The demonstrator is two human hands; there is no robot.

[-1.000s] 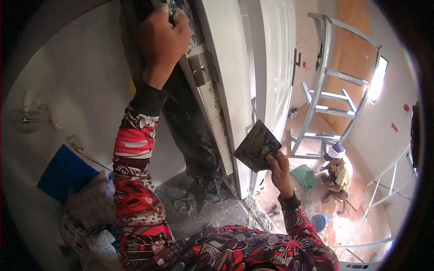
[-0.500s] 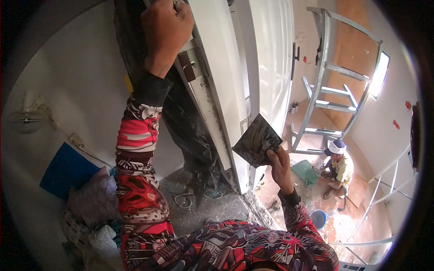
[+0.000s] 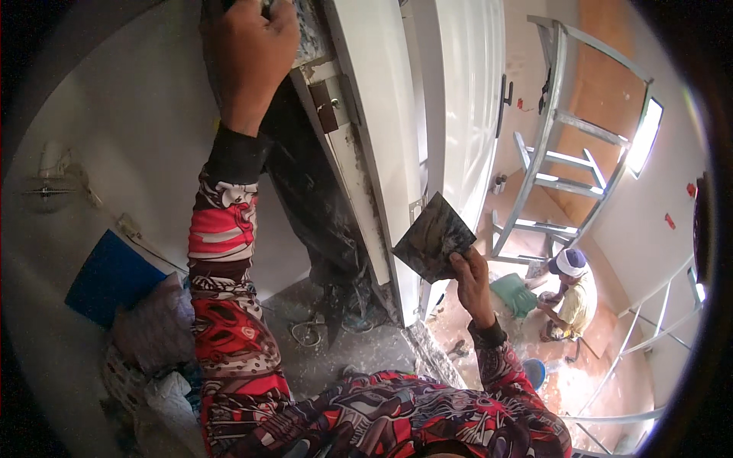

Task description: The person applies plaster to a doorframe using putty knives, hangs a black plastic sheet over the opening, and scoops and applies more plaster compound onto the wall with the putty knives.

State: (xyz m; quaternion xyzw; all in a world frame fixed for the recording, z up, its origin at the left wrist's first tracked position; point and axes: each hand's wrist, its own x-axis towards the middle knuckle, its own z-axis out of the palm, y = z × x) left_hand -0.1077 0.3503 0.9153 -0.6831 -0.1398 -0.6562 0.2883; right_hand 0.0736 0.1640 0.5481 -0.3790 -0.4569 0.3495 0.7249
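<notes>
My left hand (image 3: 256,57) is raised to the top of the view, beside the door frame's edge. Its fingers are curled closed, and what they grip is mostly hidden. A flat grey piece (image 3: 310,34) with whitish smears shows just right of the knuckles; I cannot tell whether it is in my grip. Lower down, my right hand (image 3: 475,286) pinches a dark, square, smeared plate (image 3: 433,238) by its edge, thumb on top. The white door frame (image 3: 378,114) has a brown metal plate (image 3: 324,107) and a rough, patchy strip along its edge.
A white door (image 3: 462,99) stands right of the frame. Black plastic sheeting (image 3: 317,198) hangs on the left. Beyond the doorway are a metal ladder (image 3: 546,153), a crouching person (image 3: 573,294), a green bag (image 3: 514,296) and a blue bucket (image 3: 534,374). Bundled sacks (image 3: 156,320) lie at left.
My left hand has shifted left, uncovering the smeared grey piece beside it. My right hand and the square plate have stayed put. The crouching person has turned and leaned toward the green bag.
</notes>
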